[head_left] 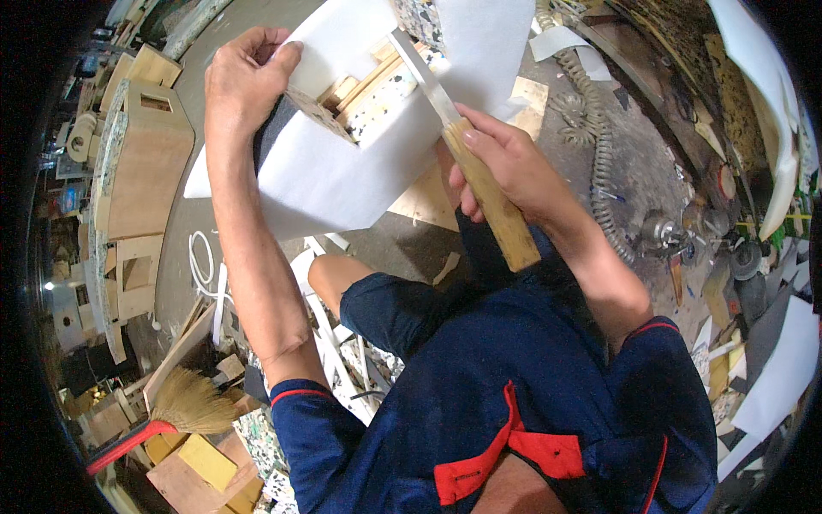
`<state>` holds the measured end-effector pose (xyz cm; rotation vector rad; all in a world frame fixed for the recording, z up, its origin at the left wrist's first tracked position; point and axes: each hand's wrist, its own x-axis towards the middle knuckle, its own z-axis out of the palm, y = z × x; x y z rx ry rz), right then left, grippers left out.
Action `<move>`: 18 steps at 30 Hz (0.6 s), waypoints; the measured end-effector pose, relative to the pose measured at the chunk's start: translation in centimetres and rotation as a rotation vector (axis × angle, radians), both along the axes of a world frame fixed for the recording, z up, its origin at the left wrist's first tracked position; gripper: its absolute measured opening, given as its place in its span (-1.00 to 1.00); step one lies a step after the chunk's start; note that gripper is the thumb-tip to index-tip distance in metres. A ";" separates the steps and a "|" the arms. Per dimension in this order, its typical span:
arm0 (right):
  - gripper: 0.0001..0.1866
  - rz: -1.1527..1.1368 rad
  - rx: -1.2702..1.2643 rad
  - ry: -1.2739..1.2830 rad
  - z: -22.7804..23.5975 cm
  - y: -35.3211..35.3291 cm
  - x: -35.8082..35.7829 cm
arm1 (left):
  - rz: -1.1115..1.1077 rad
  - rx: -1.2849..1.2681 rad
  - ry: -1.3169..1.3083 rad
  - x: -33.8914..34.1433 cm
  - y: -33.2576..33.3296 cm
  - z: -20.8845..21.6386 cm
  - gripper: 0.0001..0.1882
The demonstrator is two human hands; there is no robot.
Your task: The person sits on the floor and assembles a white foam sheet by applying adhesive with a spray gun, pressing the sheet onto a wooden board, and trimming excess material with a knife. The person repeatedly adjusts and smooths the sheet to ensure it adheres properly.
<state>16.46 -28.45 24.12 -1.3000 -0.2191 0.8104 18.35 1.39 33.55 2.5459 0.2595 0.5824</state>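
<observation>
My left hand [242,84] pinches the top edge of a white foam sheet [342,188], thumb against bent fingers. The sheet wraps around a boxy piece with an opening in its middle. Inside that opening show wooden strips [370,83] and speckled foam [385,110]. In my right hand [512,161] is a flat-bladed tool [495,199] with a long wooden handle, the fingers wrapped around its upper part. Its narrow metal blade points up and left, over the right side of the opening. Whether the blade touches the foam I cannot tell.
On the left stand wooden frames [145,163] with speckled foam edges. A straw broom [195,403] lies at lower left among board offcuts. Right of the work, a coiled air hose [597,163] runs along the floor. White foam scraps [775,377] pile up at far right.
</observation>
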 end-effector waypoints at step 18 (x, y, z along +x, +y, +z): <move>-0.40 0.091 0.013 0.063 -1.2 -2.1 -1.9 | -0.023 -0.102 0.054 -0.6 2.6 -0.3 -0.61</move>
